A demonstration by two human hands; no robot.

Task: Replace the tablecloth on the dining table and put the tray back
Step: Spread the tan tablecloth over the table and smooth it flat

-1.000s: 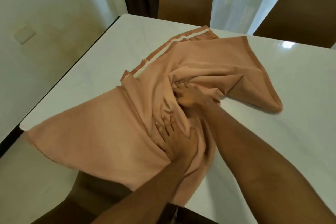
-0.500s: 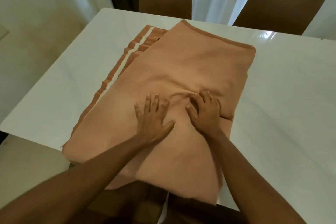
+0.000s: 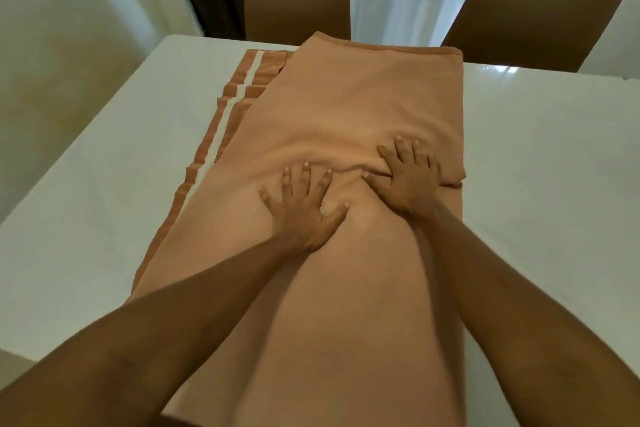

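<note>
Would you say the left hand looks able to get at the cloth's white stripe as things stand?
Probably yes: the left hand lies flat on the tablecloth, and only bare cloth separates it from the stripe.

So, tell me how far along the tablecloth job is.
Done: the peach tablecloth lies on the white table, folded into a strip. In hand: left hand and right hand press flat on it. To do: most of the table is bare, so spreading remains; no tray is in view.

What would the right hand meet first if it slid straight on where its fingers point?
Probably only more of the folded tablecloth under the right hand, up to its far hem; nothing else seems to lie in that line.
</note>
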